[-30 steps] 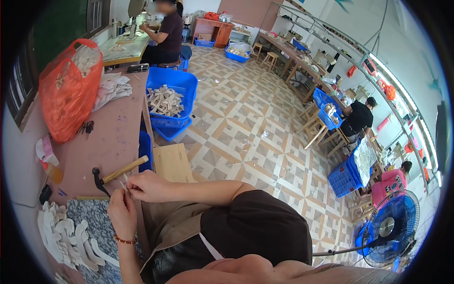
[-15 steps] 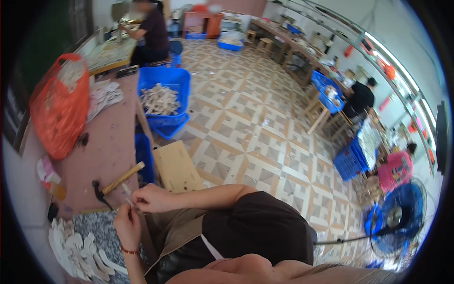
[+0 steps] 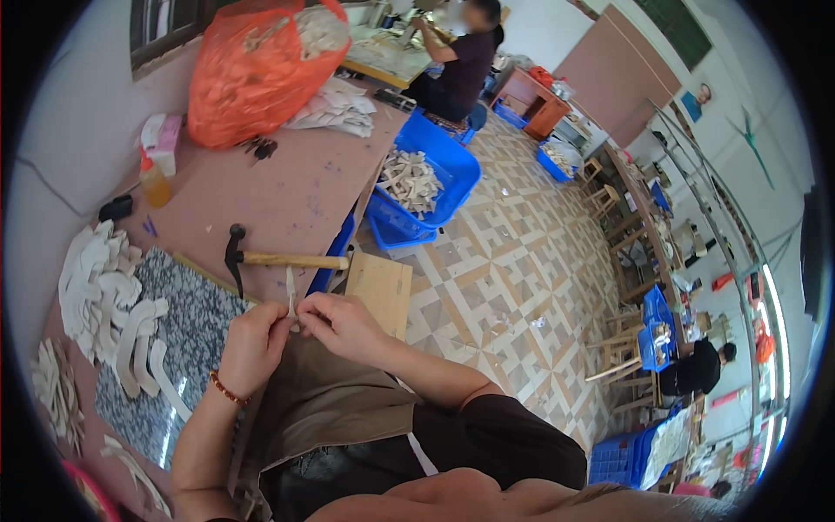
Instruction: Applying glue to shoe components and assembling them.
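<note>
Matt strip [image 3: 290,282], glossy stone-like slab [image 3: 197,324]

The brownish-pink table [image 3: 296,187] is carrying most of the things. At its far end an orange-red plastic bag [image 3: 261,83] is standing, and pale flat pieces [image 3: 335,111] are lying just beside it. Along the wall side, a pink and white box [image 3: 162,143] and a bottle with amber liquid [image 3: 156,184] are standing near each other. A hammer [image 3: 291,259] is lying with its handle reaching toward the table edge. A speckled grey stone slab [image 3: 196,326] is resting nearer, and curved pale strips [image 3: 96,283] are lying heaped over its left part (some are spreading onto the table).
</note>
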Tool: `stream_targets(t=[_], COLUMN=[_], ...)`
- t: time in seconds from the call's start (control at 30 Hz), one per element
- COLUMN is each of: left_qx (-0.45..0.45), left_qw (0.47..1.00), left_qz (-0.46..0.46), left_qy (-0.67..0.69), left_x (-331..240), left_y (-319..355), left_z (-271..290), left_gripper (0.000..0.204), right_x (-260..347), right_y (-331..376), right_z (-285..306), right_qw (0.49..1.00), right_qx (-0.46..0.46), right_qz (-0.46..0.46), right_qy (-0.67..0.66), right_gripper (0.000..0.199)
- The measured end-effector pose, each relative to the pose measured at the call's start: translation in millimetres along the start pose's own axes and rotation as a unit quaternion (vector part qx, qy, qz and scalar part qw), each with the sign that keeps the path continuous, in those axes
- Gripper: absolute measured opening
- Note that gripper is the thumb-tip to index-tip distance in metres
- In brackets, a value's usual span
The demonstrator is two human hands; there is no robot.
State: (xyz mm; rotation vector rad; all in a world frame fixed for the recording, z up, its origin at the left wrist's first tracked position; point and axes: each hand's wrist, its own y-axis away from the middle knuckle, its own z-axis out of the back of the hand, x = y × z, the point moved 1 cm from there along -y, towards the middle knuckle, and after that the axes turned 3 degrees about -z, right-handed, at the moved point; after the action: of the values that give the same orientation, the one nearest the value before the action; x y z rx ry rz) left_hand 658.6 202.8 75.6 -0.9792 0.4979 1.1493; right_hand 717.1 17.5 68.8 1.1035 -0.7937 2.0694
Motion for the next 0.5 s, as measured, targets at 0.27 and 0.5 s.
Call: stream_targets(t=[0.27,0.5], left_qx=[-0.016,-0.028], left_qw=[0.994,0.878], left_qz=[0.094,0.228], left_qy=[0.061,0.420], left_x=[8,10], left_y=[-5,-22], left_z=[2,-6], left_gripper=[0.007,0.011], right_x=[1,22], right_y=[-23,-41], right_z=[5,22], right_qw=[0.992,0.994], right_qx=[-0.027,-0.021], right_qz=[0.053,0.025], right_qy=[0.112,0.108], right_gripper=[0.007,0.009])
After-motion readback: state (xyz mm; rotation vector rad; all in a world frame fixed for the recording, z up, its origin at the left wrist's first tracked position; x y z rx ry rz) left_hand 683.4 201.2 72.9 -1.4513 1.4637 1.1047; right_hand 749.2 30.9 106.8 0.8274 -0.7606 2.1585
